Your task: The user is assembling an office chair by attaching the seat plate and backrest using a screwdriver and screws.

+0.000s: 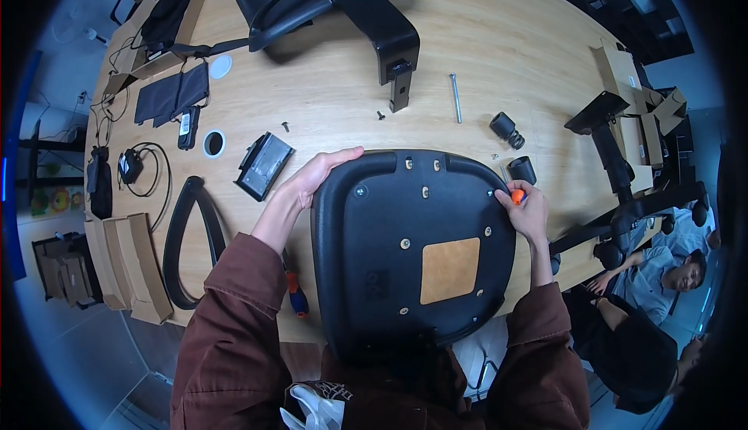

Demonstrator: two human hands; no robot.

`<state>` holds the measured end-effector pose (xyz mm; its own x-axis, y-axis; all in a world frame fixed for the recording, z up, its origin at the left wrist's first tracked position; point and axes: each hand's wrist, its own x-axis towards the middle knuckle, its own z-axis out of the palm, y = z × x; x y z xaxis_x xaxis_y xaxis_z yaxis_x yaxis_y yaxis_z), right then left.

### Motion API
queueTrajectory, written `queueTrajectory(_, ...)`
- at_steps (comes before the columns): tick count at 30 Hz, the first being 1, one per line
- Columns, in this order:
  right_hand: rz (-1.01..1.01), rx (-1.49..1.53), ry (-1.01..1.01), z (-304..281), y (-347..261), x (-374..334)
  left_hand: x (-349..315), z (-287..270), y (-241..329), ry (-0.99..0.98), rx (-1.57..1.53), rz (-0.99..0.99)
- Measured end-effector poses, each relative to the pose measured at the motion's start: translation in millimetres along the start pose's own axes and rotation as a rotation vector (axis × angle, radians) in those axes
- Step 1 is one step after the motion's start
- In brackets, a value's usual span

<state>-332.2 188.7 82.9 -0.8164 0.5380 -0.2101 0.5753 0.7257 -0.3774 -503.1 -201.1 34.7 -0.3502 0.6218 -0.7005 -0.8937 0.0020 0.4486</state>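
Observation:
A black chair seat [366,251] is tipped up in front of me, its underside with a tan square patch facing me and its lower end at my lap. My left hand [315,181] is wrapped round its far left edge, fingertips on the rim. At the far right corner, my right hand [530,213] is closed round a tool with an orange end [517,196]; the fingers cover most of it, so its kind is unclear. A screw [491,193] sits in the seat just beside it. Left of the seat lies a red and blue screwdriver [296,294].
A chair back with a bent bracket [389,40] lies at the far side. Around are a long bolt [456,99], black sleeves [506,128], a black metal plate [265,167], an armrest [191,243] and a wheeled base [623,216]. Two people [654,274] are at right.

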Motion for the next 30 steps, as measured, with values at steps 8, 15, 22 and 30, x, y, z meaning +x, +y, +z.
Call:
queueTrajectory(8,-0.015,-0.045,0.009,6.7,8.7,6.3,24.1,-25.4,-25.2,0.268,-0.011,0.138)
queueTrajectory(15,-0.059,0.071,-0.007,23.7,29.4,16.5,-9.9,-25.1,-48.7,0.747,0.347,0.384)
queueTrajectory(22,-0.12,0.291,-0.003,8.1,46.1,12.0,-168.8,-28.4,-153.8,1.361,0.062,0.875)
queueTrajectory(30,-0.158,0.39,0.018,-14.0,46.8,-15.1,-263.2,-84.8,-216.2,1.584,-0.331,0.407)
